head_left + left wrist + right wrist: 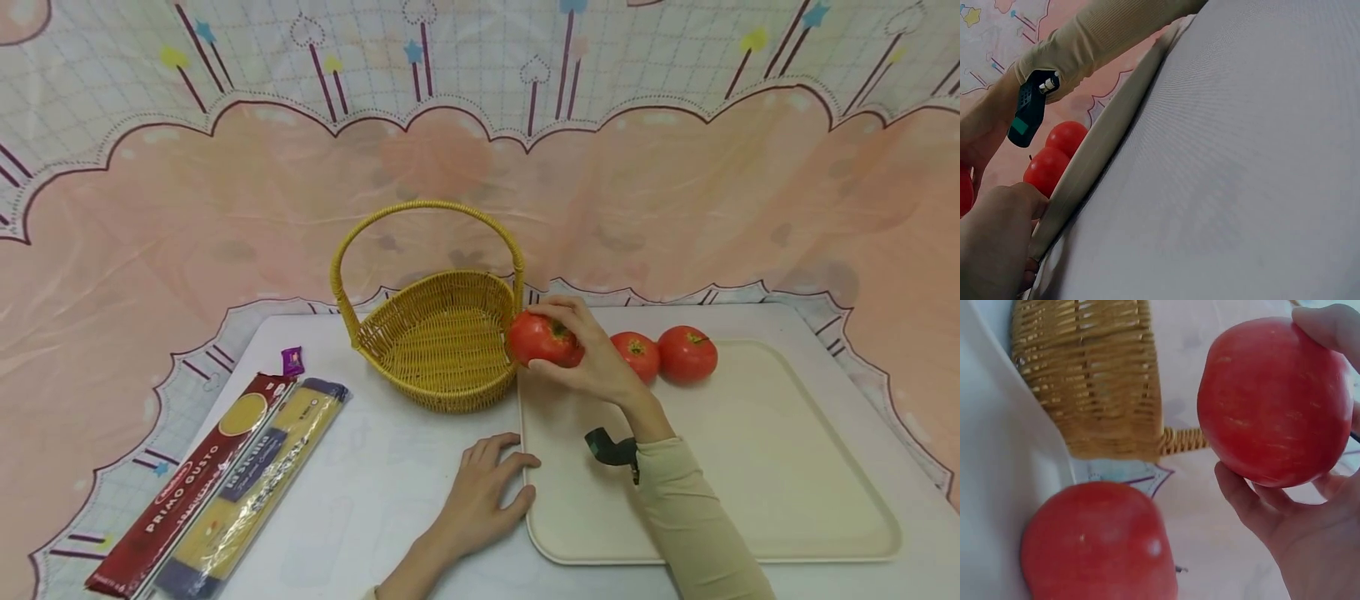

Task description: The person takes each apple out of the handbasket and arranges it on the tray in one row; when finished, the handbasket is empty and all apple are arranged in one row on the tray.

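My right hand [596, 358] grips a red tomato [536, 337] above the tray's far left corner, beside the basket. In the right wrist view, fingers and thumb curl round that tomato [1275, 403], while another tomato [1100, 544] sits lower on the tray. The wicker basket [450, 396], with its tall hoop handle, holds nothing. Two more tomatoes, one nearer [637, 357] and one farther right [687, 355], lie on the beige tray [757, 467]. Part of another red tomato shows behind the held one. My left hand [487, 496] rests its fingertips on the tray's left rim.
Two spaghetti packs, one red [191, 475] and one yellow and blue [255, 483], lie slanted on the left of the white table [390, 467]. A small purple wrapped sweet [292, 361] lies beyond them. A patterned cloth [675, 208] hangs behind.
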`<action>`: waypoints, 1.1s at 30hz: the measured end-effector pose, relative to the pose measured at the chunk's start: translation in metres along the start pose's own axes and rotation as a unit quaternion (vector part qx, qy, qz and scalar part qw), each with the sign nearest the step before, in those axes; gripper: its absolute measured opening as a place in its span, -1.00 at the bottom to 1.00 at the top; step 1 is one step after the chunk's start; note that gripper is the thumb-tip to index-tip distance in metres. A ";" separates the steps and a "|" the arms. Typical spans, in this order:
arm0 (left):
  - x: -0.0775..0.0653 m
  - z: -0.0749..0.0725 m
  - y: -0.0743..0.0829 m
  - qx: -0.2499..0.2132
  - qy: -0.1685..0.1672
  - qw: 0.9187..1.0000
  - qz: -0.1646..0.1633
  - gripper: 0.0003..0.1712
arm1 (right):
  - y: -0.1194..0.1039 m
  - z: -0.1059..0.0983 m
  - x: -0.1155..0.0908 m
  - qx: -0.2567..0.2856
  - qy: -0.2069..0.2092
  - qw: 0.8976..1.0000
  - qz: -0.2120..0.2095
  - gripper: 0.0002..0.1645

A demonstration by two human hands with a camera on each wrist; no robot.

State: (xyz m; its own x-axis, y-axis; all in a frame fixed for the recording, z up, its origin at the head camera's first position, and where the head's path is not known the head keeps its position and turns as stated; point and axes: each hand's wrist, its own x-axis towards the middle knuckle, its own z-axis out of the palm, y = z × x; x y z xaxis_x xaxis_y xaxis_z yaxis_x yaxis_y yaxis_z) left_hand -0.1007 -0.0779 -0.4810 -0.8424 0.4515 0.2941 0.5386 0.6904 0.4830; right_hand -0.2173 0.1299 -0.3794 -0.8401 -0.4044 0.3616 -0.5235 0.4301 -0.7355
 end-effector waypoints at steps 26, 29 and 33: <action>-0.001 0.007 0.000 -0.008 0.019 1.000 0.009 -0.71 | 0.007 -0.031 -0.011 -0.033 -0.002 0.998 0.061 -0.29; -0.001 0.006 -0.001 -0.004 0.022 1.000 0.017 -0.71 | 0.010 -0.036 -0.012 -0.038 0.004 0.997 0.063 -0.29; 0.000 0.005 -0.003 -0.002 0.026 0.999 0.021 -0.72 | 0.014 -0.042 -0.012 -0.044 0.015 0.997 0.057 -0.29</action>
State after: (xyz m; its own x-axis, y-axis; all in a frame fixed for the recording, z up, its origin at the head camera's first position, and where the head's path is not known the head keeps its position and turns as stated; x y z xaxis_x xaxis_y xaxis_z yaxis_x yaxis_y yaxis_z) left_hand -0.1021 -0.0769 -0.4862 -0.8184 0.4505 0.3566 0.5740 0.6691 0.4720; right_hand -0.2204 0.1748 -0.3700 -0.8981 -0.3255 0.2956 -0.4335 0.5423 -0.7197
